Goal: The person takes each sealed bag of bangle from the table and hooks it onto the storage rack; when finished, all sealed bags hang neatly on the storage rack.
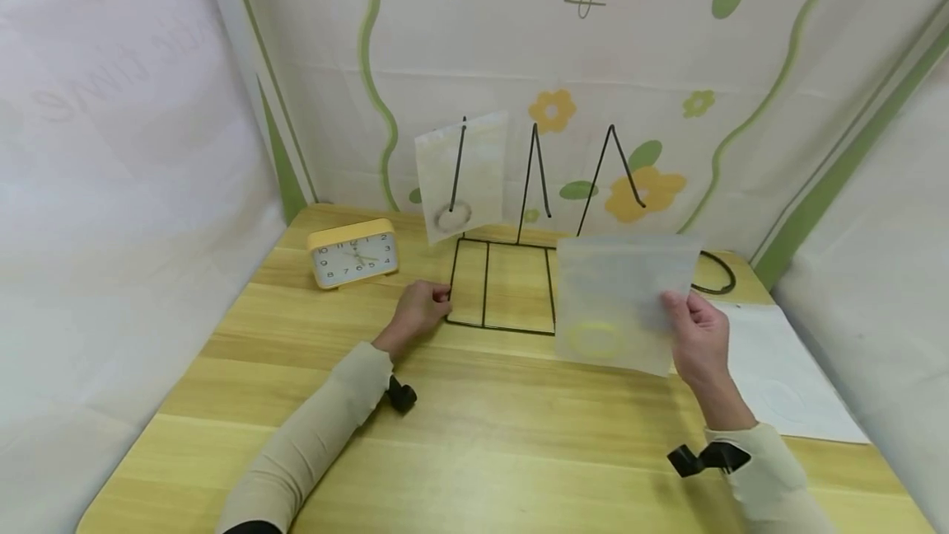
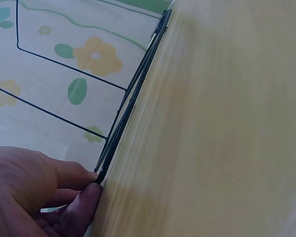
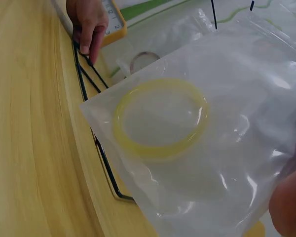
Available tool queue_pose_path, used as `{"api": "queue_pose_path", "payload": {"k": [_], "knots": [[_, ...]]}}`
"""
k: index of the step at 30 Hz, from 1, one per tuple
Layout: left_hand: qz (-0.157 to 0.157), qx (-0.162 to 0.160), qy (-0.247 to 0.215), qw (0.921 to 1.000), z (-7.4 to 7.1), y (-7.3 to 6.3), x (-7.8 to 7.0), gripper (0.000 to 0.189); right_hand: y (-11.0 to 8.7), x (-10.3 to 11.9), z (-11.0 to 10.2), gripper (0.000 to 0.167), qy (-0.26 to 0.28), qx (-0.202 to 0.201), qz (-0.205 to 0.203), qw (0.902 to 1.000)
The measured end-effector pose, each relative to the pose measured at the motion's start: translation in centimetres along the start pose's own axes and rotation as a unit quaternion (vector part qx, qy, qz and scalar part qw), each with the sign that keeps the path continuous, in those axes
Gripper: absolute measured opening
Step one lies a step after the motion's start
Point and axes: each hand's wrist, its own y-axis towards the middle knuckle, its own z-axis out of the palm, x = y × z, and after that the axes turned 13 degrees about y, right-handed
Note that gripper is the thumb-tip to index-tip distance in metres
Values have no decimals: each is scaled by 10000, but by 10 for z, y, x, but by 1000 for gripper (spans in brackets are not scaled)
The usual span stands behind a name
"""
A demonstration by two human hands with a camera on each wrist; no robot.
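My left hand (image 1: 418,309) pinches the front left corner of a black wire display rack (image 1: 511,329), which stands on the wooden table. In the left wrist view, the thumb and a finger meet on the rack's base wire (image 2: 119,127). My right hand (image 1: 700,340) grips the right edge of a translucent plastic bag (image 1: 615,287), held up in front of the rack's right side. Inside that bag lies a yellow bangle (image 3: 158,152), near its lower edge. A second clear bag (image 1: 478,163) with a brownish ring in it hangs on the rack's left hook.
A yellow alarm clock (image 1: 356,233) stands left of the rack. White flat bags or sheets (image 1: 793,377) lie at the table's right, the lowest part showing a faint ring shape. A black curved wire (image 1: 730,270) shows behind the right hand. A flower-printed curtain (image 1: 460,48) backs the table.
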Motion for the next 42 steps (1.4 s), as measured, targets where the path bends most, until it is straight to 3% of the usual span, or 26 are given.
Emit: {"api": "queue_pose_path", "payload": {"k": [7,13,20,27,32,42], "knots": [[-59,-14,-14,10000,-1,0,0,36,-3,-2,38,20,1148,644,46,9913],[-90,80,22,9999,0,0,-2,36,-7,-1,65,22,1593,963,86,9825],[-161,113,30,9998,0,1,-4,35,-3,-1,85,22,1711,1266,158,9770],[-70,59,96,9999,0,2,-4,33,-3,-6,93,22,1688,1411,550,9740],[-73,45,115,9999,2,2,-2,32,-3,-8,95,21,1775,1414,594,9721],[-4,-8,-8,10000,2,3,1,32,13,-18,99,17,1517,1195,729,9785]]}}
